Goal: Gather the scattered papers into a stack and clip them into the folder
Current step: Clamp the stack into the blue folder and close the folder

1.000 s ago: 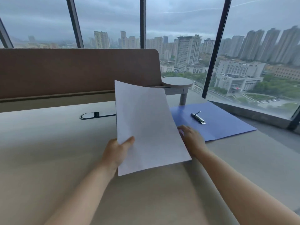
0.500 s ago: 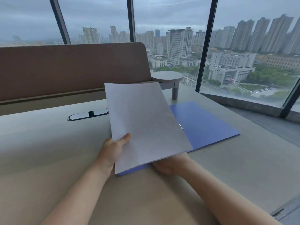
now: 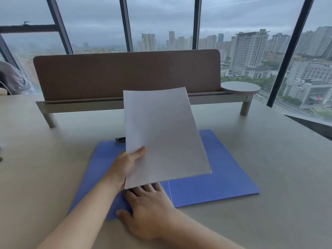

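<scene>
At the far left, a metal clip [image 3: 120, 140] is peeking out from behind the papers' left edge, sitting at the back edge of the blue folder [image 3: 215, 177]; it is partly hidden, so whether it is sprung open cannot be told. The folder is lying opened flat on the pale worktop [image 3: 269, 221], its centre crease showing as a thin light line, probably so both covers are staying down while the sheets go in.

Next, the left hand [image 3: 125, 166] is pinching the stack of papers [image 3: 163, 135] at its lower left edge, thumb curled over the front and the other fingers hidden behind. It is holding the stack lifted and tilted above the folder, clear of the surface, most likely to line it up with the clip before laying it down. The papers are looking white, blank on the visible face, edges fairly squared, with a slight bend along the sheet.

Further right and nearer the camera, the right hand [image 3: 149, 209] is lying flat and spread on the folder's left cover, grasping nothing; it is apparently pressing the folder still so it is not sliding. No loose sheets are showing elsewhere on the worktop, so gathering seems done and clipping remains.
</scene>
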`<state>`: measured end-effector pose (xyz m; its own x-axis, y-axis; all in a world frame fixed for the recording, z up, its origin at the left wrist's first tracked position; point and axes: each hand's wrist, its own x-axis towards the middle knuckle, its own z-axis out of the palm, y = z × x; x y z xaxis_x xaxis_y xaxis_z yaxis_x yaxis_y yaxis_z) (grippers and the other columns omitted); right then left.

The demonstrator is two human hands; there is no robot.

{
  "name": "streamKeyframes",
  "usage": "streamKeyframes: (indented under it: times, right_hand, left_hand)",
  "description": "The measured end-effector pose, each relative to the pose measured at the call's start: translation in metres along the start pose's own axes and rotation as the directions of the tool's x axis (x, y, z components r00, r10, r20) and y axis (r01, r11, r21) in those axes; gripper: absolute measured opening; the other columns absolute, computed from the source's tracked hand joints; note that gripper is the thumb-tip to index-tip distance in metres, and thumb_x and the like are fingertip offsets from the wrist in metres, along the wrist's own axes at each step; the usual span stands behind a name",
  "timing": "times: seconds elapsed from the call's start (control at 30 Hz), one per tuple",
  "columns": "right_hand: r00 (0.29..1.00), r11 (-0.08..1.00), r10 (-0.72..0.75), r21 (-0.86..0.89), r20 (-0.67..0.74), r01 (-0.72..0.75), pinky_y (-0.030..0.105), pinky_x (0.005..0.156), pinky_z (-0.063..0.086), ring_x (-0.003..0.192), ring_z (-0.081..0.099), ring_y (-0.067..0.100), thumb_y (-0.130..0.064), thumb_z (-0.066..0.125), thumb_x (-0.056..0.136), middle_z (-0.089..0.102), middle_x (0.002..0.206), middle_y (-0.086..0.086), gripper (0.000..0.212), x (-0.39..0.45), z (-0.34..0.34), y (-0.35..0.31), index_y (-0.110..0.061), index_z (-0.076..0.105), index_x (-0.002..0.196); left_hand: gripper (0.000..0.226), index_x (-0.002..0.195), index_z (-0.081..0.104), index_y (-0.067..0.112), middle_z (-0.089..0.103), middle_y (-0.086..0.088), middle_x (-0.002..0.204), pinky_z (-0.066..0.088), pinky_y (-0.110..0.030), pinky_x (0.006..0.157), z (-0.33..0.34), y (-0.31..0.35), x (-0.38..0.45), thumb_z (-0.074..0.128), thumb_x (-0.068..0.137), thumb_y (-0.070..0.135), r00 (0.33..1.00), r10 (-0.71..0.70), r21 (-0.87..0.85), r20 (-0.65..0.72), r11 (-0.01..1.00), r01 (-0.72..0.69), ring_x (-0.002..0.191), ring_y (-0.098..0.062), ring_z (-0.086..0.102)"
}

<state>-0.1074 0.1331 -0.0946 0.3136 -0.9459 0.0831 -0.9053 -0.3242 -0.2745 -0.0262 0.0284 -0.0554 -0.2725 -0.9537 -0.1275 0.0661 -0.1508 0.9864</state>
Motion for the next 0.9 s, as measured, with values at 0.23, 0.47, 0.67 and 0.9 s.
streamKeyframes:
  times: [0.23, 0.47, 0.67, 0.9]
  right_hand:
    - [0.990, 0.918, -0.135, 0.381, 0.046, 0.107, 0.036, 0.122, 0.013, 0.148, 0.019, 0.015, -0.030, 0.043, 0.098, 0.033, 0.160, 0.000, 0.053, 0.022, -0.005, -0.039, -0.019, 0.038, 0.150]
    - [0.916, 0.588, -0.246, 0.800, 0.317, -0.119, 0.035, 0.087, 0.056, 0.094, 0.071, 0.023, -0.018, 0.071, 0.090, 0.076, 0.103, 0.020, 0.024, -0.020, -0.093, 0.061, 0.001, 0.076, 0.103]
    - [0.958, 0.108, 0.243, 0.977, 0.153, -0.183, 0.035, 0.055, 0.055, 0.063, 0.067, 0.033, -0.070, 0.075, 0.066, 0.067, 0.080, 0.024, 0.066, -0.009, -0.113, 0.123, -0.006, 0.068, 0.075]
    - [0.915, -0.036, 0.314, 0.967, 0.252, -0.253, 0.042, 0.089, 0.056, 0.105, 0.073, 0.027, -0.038, 0.058, 0.095, 0.075, 0.117, 0.008, 0.040, 0.027, -0.091, 0.103, -0.014, 0.069, 0.125]
  left_hand:
    - [0.027, 0.105, 0.072, 0.005, 0.076, -0.015, 0.106, 0.055, -0.039, 0.082, -0.070, 0.000, -0.009, 0.070, 0.089, 0.026, 0.996, 0.002, -0.008, -0.092, 1.000, -0.003, 0.090, -0.028, 0.073]
    - [0.036, 0.113, 0.072, 0.003, 0.075, -0.016, 0.110, 0.054, -0.046, 0.094, -0.094, -0.002, -0.009, 0.068, 0.087, 0.027, 0.993, -0.059, -0.121, -0.099, 0.992, 0.047, 0.103, -0.036, 0.071]
    - [0.036, 0.110, 0.074, 0.006, 0.075, -0.013, 0.111, 0.053, -0.046, 0.096, -0.090, -0.003, -0.008, 0.075, 0.083, 0.030, 0.999, -0.027, -0.072, -0.046, 0.997, 0.024, 0.103, -0.033, 0.072]
    - [0.023, 0.109, 0.074, 0.011, 0.078, -0.003, 0.106, 0.057, -0.033, 0.085, -0.063, -0.001, -0.016, 0.070, 0.090, 0.023, 1.000, 0.031, 0.075, -0.005, 0.997, -0.030, 0.100, -0.021, 0.073]
